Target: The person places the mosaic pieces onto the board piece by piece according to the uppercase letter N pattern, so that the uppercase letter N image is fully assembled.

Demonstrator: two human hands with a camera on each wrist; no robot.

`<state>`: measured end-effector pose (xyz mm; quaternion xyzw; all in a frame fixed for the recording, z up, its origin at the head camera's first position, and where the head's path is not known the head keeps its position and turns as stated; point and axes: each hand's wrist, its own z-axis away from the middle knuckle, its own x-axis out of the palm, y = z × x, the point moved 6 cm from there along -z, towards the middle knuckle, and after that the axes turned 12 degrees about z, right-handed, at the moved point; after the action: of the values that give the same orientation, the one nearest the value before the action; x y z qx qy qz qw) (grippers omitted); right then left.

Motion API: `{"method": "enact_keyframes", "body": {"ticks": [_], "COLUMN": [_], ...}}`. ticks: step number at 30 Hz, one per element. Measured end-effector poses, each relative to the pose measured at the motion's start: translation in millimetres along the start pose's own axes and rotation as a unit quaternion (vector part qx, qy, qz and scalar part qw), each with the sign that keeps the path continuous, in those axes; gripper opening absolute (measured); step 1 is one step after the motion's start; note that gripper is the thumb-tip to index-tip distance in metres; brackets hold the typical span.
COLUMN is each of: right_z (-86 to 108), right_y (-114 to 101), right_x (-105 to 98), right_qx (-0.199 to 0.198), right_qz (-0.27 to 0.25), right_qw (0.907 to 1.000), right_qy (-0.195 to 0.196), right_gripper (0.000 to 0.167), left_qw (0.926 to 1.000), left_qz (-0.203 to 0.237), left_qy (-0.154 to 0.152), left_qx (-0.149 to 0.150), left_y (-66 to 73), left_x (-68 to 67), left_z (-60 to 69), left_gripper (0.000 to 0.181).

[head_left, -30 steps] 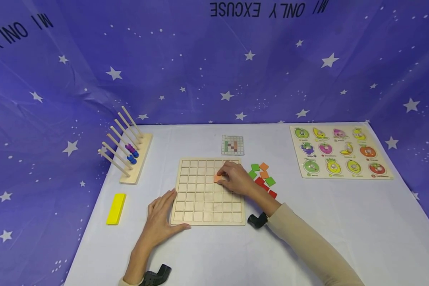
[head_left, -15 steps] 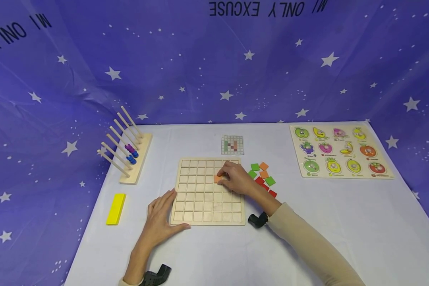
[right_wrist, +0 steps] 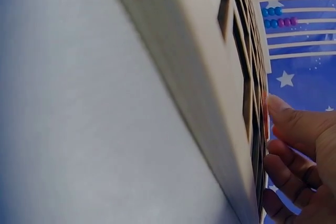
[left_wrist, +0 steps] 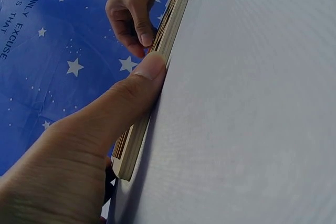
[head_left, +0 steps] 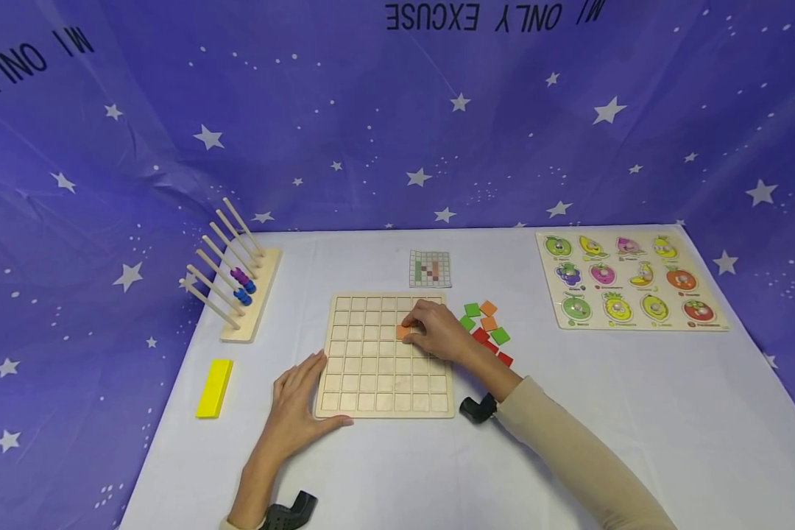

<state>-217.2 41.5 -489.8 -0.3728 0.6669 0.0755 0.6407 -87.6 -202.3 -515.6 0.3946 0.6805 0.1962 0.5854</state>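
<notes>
A wooden grid board lies flat on the table. My right hand pinches an orange square tile between thumb and fingers, at a cell in the upper right part of the grid. In the right wrist view, the tile is a thin orange-red strip under the thumb. At the board's lower left corner, my left hand touches the left edge with its fingertips, and the thumb lies along the front edge. The left wrist view shows that thumb against the board's side.
Loose green tiles, orange tiles and red tiles lie right of the board. Behind it is a patterned grid card. A pegged bead rack and yellow block stand left; a fruit puzzle lies right.
</notes>
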Motion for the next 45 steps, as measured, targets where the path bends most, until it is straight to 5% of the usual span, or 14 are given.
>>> {"method": "enact_keyframes", "body": {"ticks": [9,16,28,45], "right_z": [17.9,46.7,84.4,86.2], "right_y": [11.6,42.9,96.9,107.4], "right_x": [-26.4,-52.1,-66.0,-53.4], "right_qx": [0.003,0.028,0.113,0.121], "right_qz": [-0.037,-0.032,-0.009,0.012], "right_qw": [0.9977,0.9959,0.9929,0.9925], "right_qy": [0.058,0.08,0.037,-0.011], "right_gripper": [0.027,0.028,0.029,0.026], "left_qw": [1.0,0.9999,0.9999,1.0], "left_qz": [-0.007,-0.008,-0.006,-0.004], "left_qy": [0.004,0.004,0.002,0.002], "left_qx": [0.006,0.012,0.011,0.006], "left_y": [-1.1,-0.7,0.8,-1.2], "left_x": [0.8,0.9,0.4,0.4], "left_z": [0.3,-0.5,0.5,0.8], "left_gripper": [0.119,0.119,0.118,0.118]}}
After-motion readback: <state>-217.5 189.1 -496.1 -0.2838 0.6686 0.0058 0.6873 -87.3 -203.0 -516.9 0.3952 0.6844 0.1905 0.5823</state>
